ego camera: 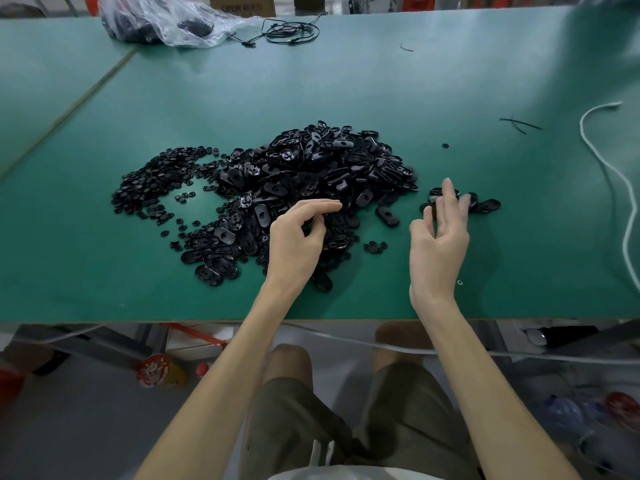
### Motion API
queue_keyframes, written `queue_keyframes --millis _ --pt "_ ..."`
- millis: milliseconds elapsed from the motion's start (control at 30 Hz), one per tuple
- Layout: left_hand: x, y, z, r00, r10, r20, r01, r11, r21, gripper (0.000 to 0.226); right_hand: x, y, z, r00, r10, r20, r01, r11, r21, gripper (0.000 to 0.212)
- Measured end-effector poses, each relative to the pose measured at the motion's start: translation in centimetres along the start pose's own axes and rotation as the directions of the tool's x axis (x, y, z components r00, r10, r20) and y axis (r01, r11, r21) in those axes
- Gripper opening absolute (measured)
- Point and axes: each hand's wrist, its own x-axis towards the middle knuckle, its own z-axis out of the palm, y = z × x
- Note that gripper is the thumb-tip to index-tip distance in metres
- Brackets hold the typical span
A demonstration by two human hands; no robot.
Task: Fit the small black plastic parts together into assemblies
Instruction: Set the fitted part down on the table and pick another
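A big heap of black oval plastic shells (311, 174) lies mid-table, with a spread of small round black discs (156, 181) to its left. My left hand (298, 237) hovers over the heap's near edge, its fingers curled; whether they hold a part is hidden. My right hand (440, 237) is raised right of the heap, palm turned left, fingers straight and holding nothing. Just beyond its fingertips sits a small group of oval parts (481, 204). A few discs (374, 247) lie between the hands.
The green table (450, 98) has a clear plastic bag (162, 22) of black parts and a black cable (291, 31) at the back. A white cord (609, 168) runs down the right side. One stray disc (445, 145) and black ties (519, 123) lie right of the heap.
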Motion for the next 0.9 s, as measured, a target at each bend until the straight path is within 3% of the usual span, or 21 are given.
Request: queue_keyframes --millis 100,167,267,367,600,900 --pt "0.0 -0.1 0.0 1.0 -0.005 0.006 0.005 1.0 -0.007 0.035 -0.2 -0.1 0.0 0.996 -0.063 0.062 0.069 0.993 -0.094 0.062" --pt "0.0 -0.1 0.0 1.0 -0.01 0.009 0.01 1.0 -0.011 0.034 -0.2 0.0 0.2 0.988 -0.082 0.13 0.115 0.955 -0.273 0.047" --pt "0.0 -0.1 0.0 1.0 -0.021 0.005 0.021 1.0 -0.017 0.033 -0.2 0.6 0.9 0.96 -0.101 0.261 0.241 0.77 -0.59 0.037" --pt "0.1 -0.2 -0.1 0.999 -0.046 0.019 0.047 0.998 -0.036 0.034 -0.3 0.9 1.4 0.951 -0.077 0.3 0.28 0.625 -0.729 0.037" --pt "0.0 -0.2 -0.1 0.997 -0.065 0.034 0.067 0.997 -0.048 0.033 -0.2 1.1 1.2 0.96 -0.077 0.268 0.249 0.672 -0.697 0.019" --pt "-0.1 -0.3 -0.1 0.995 -0.091 0.042 0.094 0.992 -0.082 0.035 -0.3 0.5 1.0 0.965 -0.05 0.256 0.193 0.796 -0.574 0.035"
